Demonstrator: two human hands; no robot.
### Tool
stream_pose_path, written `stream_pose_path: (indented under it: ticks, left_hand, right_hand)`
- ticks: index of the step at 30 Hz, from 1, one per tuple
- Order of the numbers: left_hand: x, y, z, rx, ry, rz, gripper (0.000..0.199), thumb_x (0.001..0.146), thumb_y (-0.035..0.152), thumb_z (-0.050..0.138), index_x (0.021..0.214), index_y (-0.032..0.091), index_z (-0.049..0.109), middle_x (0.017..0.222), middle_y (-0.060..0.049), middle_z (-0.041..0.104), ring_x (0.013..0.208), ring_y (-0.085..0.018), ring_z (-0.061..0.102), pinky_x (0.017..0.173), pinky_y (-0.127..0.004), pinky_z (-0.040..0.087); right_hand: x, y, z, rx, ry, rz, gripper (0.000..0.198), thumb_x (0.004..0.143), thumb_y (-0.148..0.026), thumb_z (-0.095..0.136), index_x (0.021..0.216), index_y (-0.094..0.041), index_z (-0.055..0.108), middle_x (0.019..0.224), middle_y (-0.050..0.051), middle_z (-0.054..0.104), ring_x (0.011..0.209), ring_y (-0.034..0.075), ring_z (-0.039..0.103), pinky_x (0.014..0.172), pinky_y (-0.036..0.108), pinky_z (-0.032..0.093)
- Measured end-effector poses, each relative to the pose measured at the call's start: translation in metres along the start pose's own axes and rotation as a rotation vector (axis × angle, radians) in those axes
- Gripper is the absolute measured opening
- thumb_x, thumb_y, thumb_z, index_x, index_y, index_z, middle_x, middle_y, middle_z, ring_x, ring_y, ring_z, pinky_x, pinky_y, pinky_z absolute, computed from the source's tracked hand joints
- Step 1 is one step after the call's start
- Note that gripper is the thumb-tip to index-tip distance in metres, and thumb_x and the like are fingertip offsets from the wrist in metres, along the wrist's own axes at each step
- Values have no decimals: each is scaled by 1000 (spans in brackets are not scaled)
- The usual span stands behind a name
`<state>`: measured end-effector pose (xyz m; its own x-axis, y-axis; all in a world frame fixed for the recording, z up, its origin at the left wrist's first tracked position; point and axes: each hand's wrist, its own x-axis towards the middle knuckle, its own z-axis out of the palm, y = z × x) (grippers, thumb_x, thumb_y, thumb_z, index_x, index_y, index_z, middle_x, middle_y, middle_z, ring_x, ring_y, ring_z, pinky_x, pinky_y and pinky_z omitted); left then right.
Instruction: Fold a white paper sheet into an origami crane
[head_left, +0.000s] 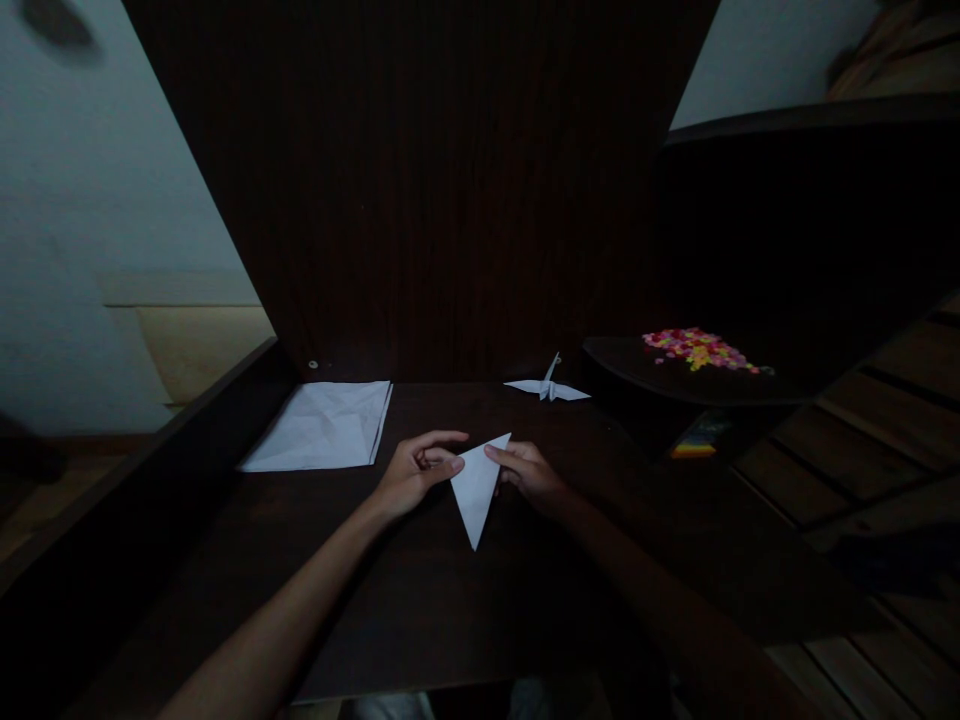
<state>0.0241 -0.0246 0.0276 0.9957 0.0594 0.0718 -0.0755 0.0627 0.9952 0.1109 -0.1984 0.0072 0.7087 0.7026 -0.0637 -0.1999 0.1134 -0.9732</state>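
Here, folded paper (475, 495) between left hand (407, 476) and right hand (534, 472), each grip pinching its wider end.

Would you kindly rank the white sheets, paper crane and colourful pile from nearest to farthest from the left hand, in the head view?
1. White sheets: left of the left hand.
2. Paper crane: beyond, rightward.
3. Colourful pile: farther right.

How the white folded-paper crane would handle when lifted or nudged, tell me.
The white folded-paper crane is probably very light, being thin paper. Its outspread wings would likely crease if pinched. Its narrow body might tip if nudged.
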Motion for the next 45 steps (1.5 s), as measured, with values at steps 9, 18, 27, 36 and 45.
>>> stream_pose_path:
  ticks: [9,18,27,36,45]
  left_hand:
    - [5,-9,1,-6,106,-11,43,62,36,77,95,9,69,84,-10,73,80,-24,67,77,-34,51]
    - [-1,-3,6,-16,43,1,53,64,23,73,115,11,61,85,-7,72,75,-19,66,72,-29,51]
    - [-1,-13,6,-68,-58,-45,60,69,24,72,124,8,55,74,-7,71,72,-19,67,73,-30,50]
    - [0,-4,8,-197,8,-63,65,63,18,75,124,9,55,87,-8,72,70,-18,66,73,-35,53]
    - [3,-8,7,-202,57,-45,53,64,19,72,115,8,63,80,-8,71,68,-19,65,68,-34,53]
  right_hand:
    - [-2,-7,1,-135,-9,-78,38,65,-42,72,90,-13,70,75,6,69,62,17,62,48,25,49]
    - [4,-1,-3,-37,117,0,34,62,-40,74,81,-13,69,72,5,69,57,14,61,46,23,46]
    - [5,-2,-6,74,153,7,32,67,-43,71,81,-14,68,73,6,68,63,15,63,53,23,46]
    - [6,1,-10,150,85,-51,35,71,-46,68,90,-16,67,74,7,67,59,16,62,49,25,48]
    - [7,3,-10,94,37,-90,34,72,-47,67,86,-16,65,66,3,62,51,12,58,43,22,46]
